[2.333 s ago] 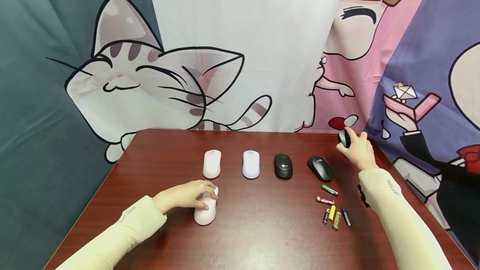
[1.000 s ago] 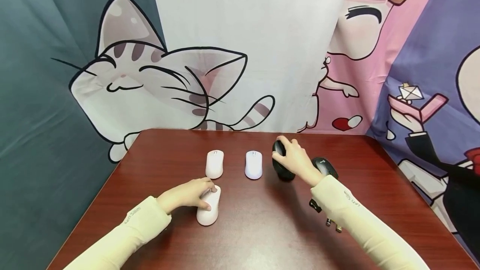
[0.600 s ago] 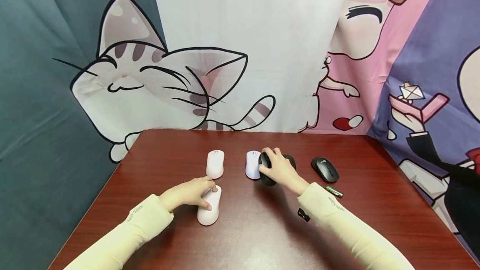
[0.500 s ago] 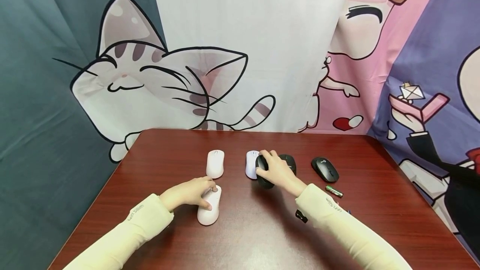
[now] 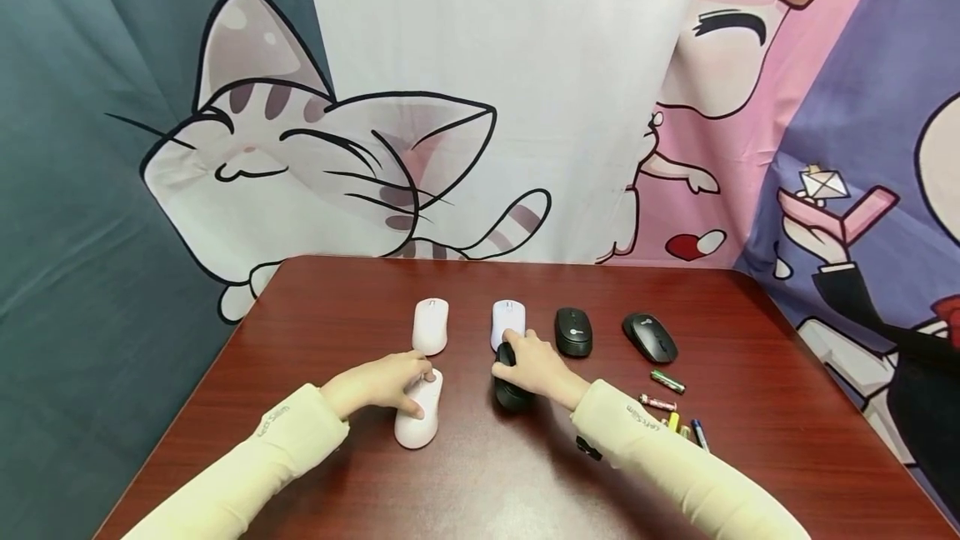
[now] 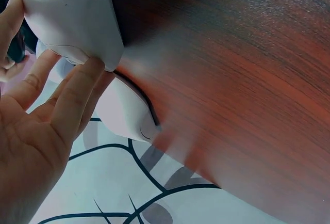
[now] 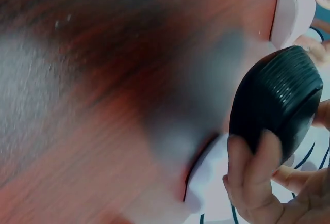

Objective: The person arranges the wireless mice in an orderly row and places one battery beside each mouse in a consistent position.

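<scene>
My left hand (image 5: 375,382) holds a white computer mouse (image 5: 417,427), with the thumb on its near side and fingers over the front end. In the left wrist view the same white mouse (image 6: 72,17) lies between thumb and fingertips. My right hand (image 5: 542,369) grips a black computer mouse (image 5: 510,394) by its sides, just in front of a pale lavender-white mouse (image 5: 507,322). The right wrist view has the black mouse (image 7: 276,97) tilted between thumb and fingers, its blurred reflection on the tabletop.
Along the back of the reddish-brown table (image 5: 315,307) stand another white mouse (image 5: 431,327), a black mouse (image 5: 573,333) and a second black mouse (image 5: 650,338) set askew. Several batteries lie at right, including a green one (image 5: 667,382); the right sleeve (image 5: 645,432) partly covers them.
My right hand has carried the black mouse from the back right corner leftward, then toward me, to a spot beside the left hand's mouse. The left hand keeps its hold on the white mouse.
</scene>
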Action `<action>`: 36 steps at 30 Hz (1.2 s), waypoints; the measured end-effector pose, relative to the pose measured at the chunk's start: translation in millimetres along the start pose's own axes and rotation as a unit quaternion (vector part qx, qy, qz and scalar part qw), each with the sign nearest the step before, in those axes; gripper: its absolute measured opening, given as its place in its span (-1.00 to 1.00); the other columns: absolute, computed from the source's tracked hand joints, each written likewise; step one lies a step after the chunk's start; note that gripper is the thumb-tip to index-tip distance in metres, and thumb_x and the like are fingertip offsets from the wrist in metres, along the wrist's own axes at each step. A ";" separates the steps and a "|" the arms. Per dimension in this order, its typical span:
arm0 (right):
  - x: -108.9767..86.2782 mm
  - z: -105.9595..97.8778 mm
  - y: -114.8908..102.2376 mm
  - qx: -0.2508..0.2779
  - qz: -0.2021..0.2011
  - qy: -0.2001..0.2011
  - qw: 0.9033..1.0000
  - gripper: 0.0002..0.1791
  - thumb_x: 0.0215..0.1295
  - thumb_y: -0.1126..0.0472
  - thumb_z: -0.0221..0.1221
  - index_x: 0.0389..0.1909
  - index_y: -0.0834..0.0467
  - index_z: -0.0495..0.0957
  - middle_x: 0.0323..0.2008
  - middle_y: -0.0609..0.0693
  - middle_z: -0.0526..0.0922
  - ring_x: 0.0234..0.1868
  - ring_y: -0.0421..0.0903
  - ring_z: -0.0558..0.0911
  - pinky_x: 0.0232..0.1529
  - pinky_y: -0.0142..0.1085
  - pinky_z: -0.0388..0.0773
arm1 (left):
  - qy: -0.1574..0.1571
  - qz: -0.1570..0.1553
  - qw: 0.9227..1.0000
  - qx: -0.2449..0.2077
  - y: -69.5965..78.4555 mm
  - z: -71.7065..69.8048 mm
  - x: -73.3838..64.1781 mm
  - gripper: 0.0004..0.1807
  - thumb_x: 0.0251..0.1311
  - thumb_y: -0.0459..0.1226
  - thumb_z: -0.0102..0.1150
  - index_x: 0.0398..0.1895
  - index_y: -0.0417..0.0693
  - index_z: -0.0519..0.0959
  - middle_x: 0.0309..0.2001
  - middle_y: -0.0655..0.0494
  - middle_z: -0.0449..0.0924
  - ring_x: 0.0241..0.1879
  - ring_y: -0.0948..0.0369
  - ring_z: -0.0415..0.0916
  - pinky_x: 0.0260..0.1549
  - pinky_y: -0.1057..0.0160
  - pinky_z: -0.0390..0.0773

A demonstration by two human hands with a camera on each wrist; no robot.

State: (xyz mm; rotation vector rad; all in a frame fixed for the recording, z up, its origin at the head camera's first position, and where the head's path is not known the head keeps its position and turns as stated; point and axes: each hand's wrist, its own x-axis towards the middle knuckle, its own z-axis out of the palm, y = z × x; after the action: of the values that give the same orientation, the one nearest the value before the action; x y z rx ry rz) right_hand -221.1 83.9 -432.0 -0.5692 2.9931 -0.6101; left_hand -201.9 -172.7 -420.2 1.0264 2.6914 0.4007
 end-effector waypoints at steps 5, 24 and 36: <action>-2.5 6.5 -6.3 -0.014 -0.014 -0.025 1.000 -0.54 -0.02 0.04 0.18 -0.08 0.18 0.46 -0.30 0.29 0.55 -0.40 0.19 0.58 -0.45 -0.03 0.48 | 0.003 -0.002 1.000 -0.008 -0.1 -1.5 -0.1 -0.56 -0.18 -0.19 0.47 -0.22 -0.15 0.53 -0.17 0.02 0.49 -0.21 0.11 0.50 -0.21 0.21 0.48; -10.9 21.5 -18.5 -0.068 -0.028 -0.018 0.997 -0.54 -0.06 0.03 0.24 -0.14 0.17 0.45 -0.38 0.29 0.52 -0.48 0.24 0.60 -0.45 0.01 0.52 | 0.000 -0.007 1.000 -0.008 0.2 -1.7 0.5 -0.57 -0.15 -0.18 0.45 -0.20 -0.13 0.53 -0.12 0.01 0.50 -0.15 0.07 0.51 -0.17 0.18 0.49; -13.9 26.8 -21.2 -0.075 -0.008 -0.031 0.997 -0.61 -0.04 0.00 0.30 -0.30 0.17 0.43 -0.36 0.23 0.46 -0.49 0.19 0.60 -0.43 -0.04 0.52 | 0.006 -0.008 1.000 -0.012 -1.5 2.1 -2.3 -0.56 -0.18 -0.18 0.46 -0.22 -0.13 0.53 -0.14 0.00 0.49 -0.18 0.08 0.50 -0.19 0.18 0.48</action>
State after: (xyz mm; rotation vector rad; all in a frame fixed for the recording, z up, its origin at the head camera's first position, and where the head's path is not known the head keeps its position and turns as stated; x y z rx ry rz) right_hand -198.0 60.9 -449.1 -0.6091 2.9961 -0.3634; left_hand -200.5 -174.9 -422.4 0.9994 2.6967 0.4363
